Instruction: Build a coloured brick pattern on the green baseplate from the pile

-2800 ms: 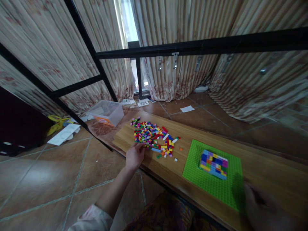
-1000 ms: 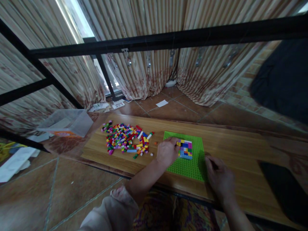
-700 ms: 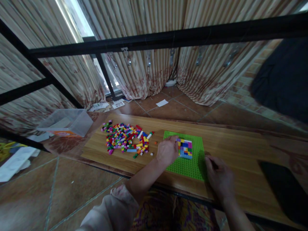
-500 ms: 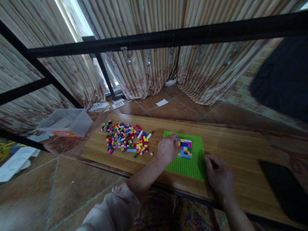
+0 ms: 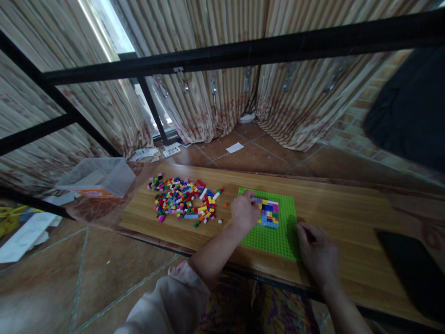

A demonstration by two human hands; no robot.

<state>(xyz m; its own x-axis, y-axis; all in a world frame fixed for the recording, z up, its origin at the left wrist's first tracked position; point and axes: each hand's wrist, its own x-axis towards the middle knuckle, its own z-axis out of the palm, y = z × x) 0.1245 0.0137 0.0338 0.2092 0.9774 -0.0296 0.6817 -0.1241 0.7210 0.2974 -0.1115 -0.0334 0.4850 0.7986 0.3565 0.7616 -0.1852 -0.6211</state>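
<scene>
On the left side of a green studded baseplate (image 5: 269,243), my left hand (image 5: 245,212) is bent down with its fingers drawn together at the edge of a flat patch of toy bricks (image 5: 269,214). Whatever its fingertips hold is hidden. The patch mixes blue, yellow, white, orange and light-blue bricks. My right hand (image 5: 319,254) is curled at the baseplate's right edge, thumb and forefinger close together; what they pinch, if anything, does not show. Left of the baseplate, a loose heap of coloured bricks (image 5: 182,197) is spread on the wooden board.
A wooden board (image 5: 340,208) carries everything. A clear plastic box (image 5: 120,178) with an orange label stands at its left end, and a dark flat object (image 5: 410,269) lies at the right. A black metal rail (image 5: 222,58) crosses in front of the striped curtains (image 5: 208,28).
My left hand has shifted very slightly along the brick patch, its fingers still bunched there. My right hand stays at the baseplate's edge. The whole view has moved a little.
</scene>
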